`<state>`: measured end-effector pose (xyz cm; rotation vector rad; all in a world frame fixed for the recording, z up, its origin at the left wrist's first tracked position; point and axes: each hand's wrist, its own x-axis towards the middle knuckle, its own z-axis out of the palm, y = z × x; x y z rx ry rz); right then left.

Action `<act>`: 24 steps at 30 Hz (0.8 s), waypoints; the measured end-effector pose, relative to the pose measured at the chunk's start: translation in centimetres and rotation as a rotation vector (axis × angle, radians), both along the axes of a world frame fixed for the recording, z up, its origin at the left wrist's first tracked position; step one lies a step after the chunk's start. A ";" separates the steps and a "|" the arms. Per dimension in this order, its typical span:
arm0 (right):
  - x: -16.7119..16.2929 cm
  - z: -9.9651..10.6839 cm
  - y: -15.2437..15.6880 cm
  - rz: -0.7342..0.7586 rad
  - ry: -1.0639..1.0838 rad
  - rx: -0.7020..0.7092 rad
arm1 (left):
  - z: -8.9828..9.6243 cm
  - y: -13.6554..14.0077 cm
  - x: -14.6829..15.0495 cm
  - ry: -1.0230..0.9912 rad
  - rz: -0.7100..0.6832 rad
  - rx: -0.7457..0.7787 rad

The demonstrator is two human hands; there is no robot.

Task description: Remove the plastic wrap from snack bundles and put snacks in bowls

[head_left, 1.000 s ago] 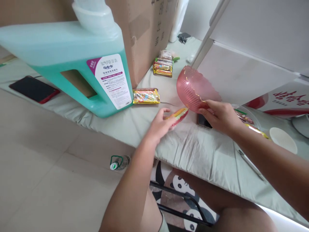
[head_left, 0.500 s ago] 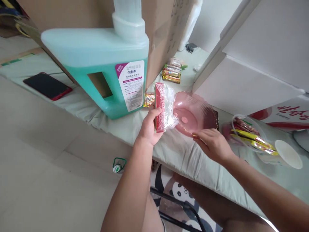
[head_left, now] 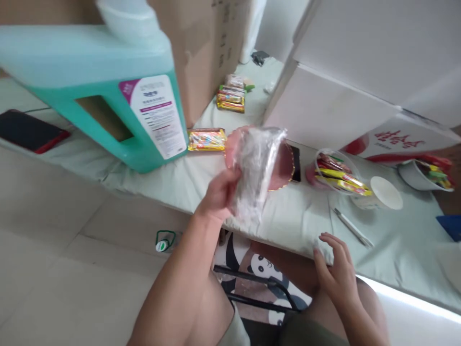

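Note:
My left hand (head_left: 219, 194) is closed on the lower left side of a plastic-wrapped packet (head_left: 256, 168), blurred by motion, its crinkled clear film and silvery side toward me. Behind the packet, and partly hidden by it, a pink ribbed bowl with a gold rim (head_left: 284, 166) sits on the cloth-covered table (head_left: 295, 216). My right hand (head_left: 338, 269) holds nothing; its thumb and fingers are apart by the table's front edge. A white pen-like tool (head_left: 353, 228) lies beyond that hand. Left of the bowl is a yellow snack packet (head_left: 207, 140).
A big bottle of green liquid (head_left: 151, 129) stands at left beside a phone (head_left: 32, 130) and a cardboard box (head_left: 201, 57). Further back lie several small snack packets (head_left: 231, 98). At right are a clear tub of packets (head_left: 334, 168), a paper cup (head_left: 385, 194) and white boxes (head_left: 331, 101).
My right hand has left the bowl's rim and moved down to the table's front edge. The packet in my left hand has turned from its red side to its silvery one. The view has shifted right.

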<state>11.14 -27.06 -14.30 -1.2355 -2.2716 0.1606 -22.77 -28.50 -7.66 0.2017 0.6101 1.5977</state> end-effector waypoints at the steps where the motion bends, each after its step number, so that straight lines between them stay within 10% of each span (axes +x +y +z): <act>1: 1.5 -0.1 0.1 -0.042 -0.009 -0.006 | 0.0 -0.1 2.0 -0.004 -0.120 0.028; 9: 8.4 -0.1 6.5 -0.362 0.013 0.059 | -4.0 2.8 14.3 -0.022 -0.672 -0.034; 24: 9.4 -0.6 8.2 -0.545 0.166 -0.278 | -3.2 8.8 18.8 0.207 -0.460 -0.185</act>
